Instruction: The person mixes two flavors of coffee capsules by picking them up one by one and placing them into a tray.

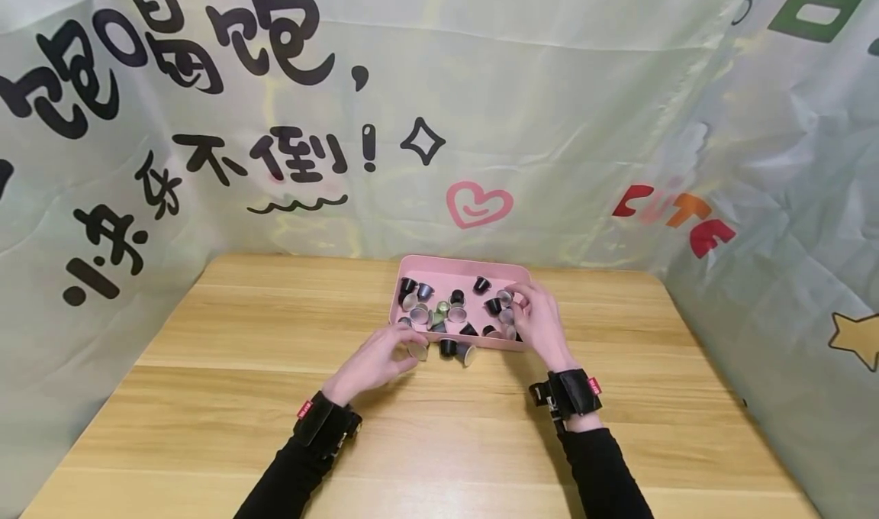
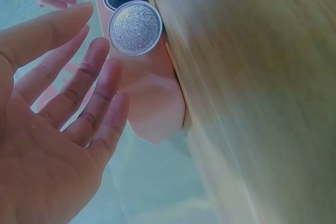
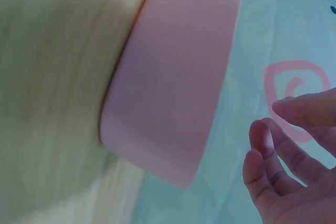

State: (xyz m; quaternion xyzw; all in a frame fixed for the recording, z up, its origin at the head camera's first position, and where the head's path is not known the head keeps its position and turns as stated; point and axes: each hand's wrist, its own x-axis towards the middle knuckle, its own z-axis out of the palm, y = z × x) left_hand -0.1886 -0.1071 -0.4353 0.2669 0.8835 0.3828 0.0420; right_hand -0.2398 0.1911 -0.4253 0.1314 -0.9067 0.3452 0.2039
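A pink tray at the back of the table holds several coffee capsules, dark, grey and green. Just outside its front wall lie three more: a light one, a black one and a dark one with a silver lid. My left hand is beside the light capsule; in the left wrist view its fingers are loosely bent, apart from the silver lid. Over the tray's right side reaches my right hand, fingertips near a silver-lidded capsule. The right wrist view shows nothing between thumb and fingers.
The wooden table stretches in front of the tray and to both sides. Behind it hangs a pale printed cloth with black lettering and a pink heart, which also closes in the left and right sides.
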